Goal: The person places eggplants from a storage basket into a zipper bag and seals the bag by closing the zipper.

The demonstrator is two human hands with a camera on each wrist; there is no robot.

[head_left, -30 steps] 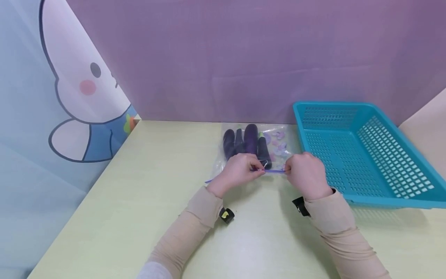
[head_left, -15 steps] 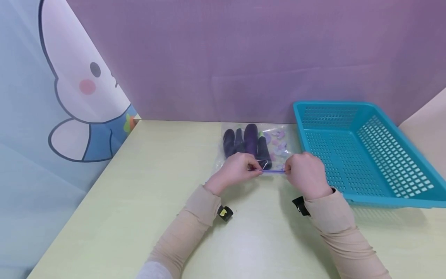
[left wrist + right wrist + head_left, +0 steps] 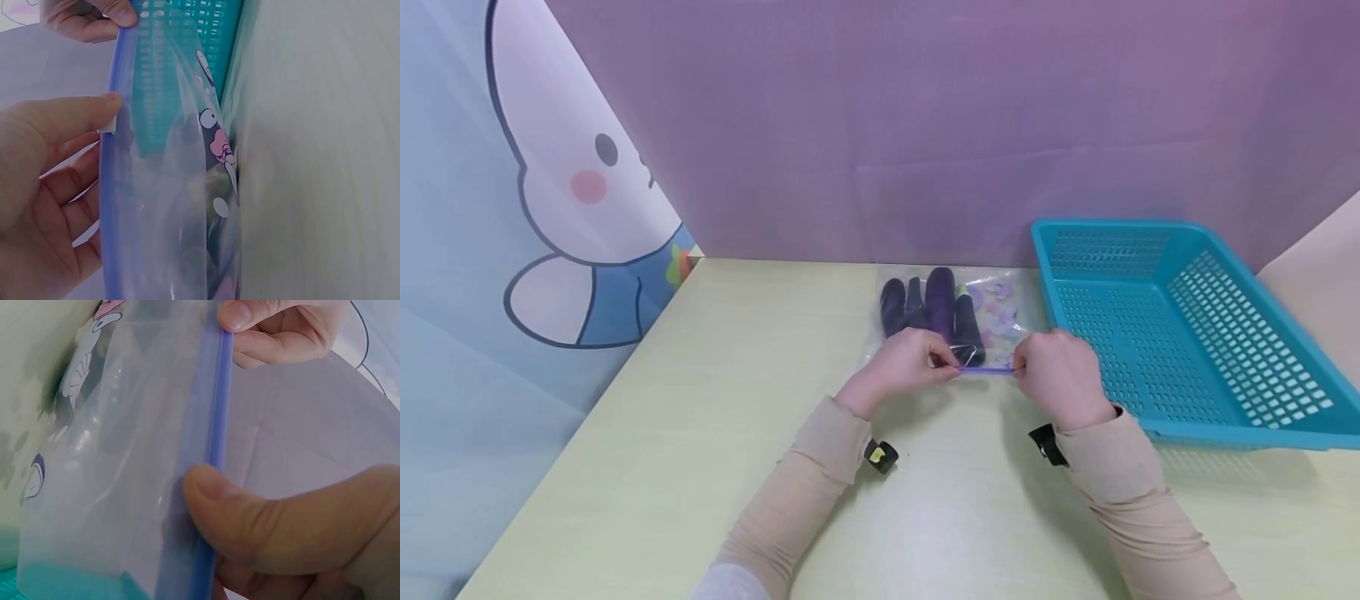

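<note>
A clear zip bag (image 3: 1021,302) with printed cartoon figures lies flat at the back of the table. Several dark purple eggplants (image 3: 940,302) are inside it. My left hand (image 3: 906,364) pinches the bag's blue-purple zip strip (image 3: 987,370); in the left wrist view a small white slider (image 3: 107,127) sits on the strip under its thumb. With thumb and curled fingers, my right hand (image 3: 1058,375) grips the same strip farther right. In the right wrist view its thumb (image 3: 228,509) presses on the bag's edge.
A teal plastic basket (image 3: 1232,435) with perforated walls stands right of the bag, close to my right hand. Behind the pale table (image 3: 700,433) hangs a purple cloth (image 3: 865,125). A blue cloth (image 3: 445,333) with a cartoon figure covers the left side.
My left hand has slid a little to the left along the zip strip, so more strip shows between the hands. The right hand has stayed in place.
</note>
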